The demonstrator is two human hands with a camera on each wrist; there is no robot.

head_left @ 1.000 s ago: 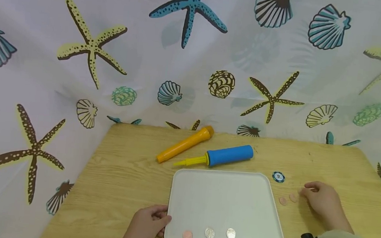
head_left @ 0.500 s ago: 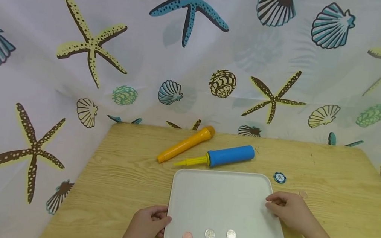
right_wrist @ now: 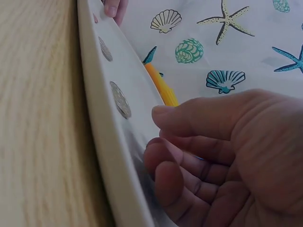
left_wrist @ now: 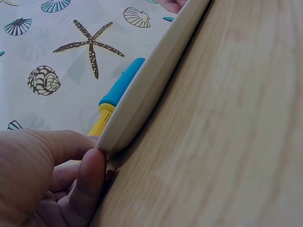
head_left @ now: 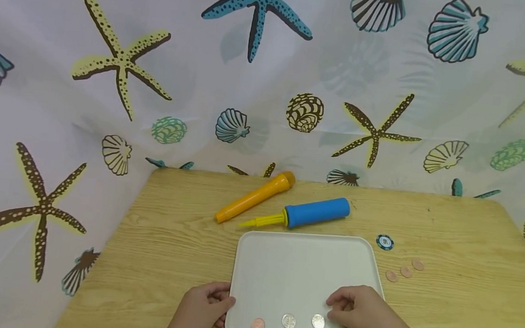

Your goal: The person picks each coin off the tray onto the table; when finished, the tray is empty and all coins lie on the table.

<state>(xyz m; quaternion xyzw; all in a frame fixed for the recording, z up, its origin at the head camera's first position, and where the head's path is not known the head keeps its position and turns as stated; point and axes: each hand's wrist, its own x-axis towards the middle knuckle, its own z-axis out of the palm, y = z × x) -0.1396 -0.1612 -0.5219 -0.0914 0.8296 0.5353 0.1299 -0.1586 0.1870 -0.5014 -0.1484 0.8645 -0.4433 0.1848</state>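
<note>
On a wooden table (head_left: 166, 244), a pale tray (head_left: 300, 271) — stiff-looking, likely light — sits near centre, its left rim pinched by the left hand (head_left: 200, 307), a sound place to steady it. The right hand (head_left: 364, 313) curls loosely, seemingly gripping nothing, though its palm is partly hidden. Just beside it on the tray, a silver coin (head_left: 318, 322) looks slick — best pinched by its edges.

Coins (head_left: 288, 321) on tray (head_left: 300, 271), pump (head_left: 319, 213) behind, chip (head_left: 385, 242) right
</note>
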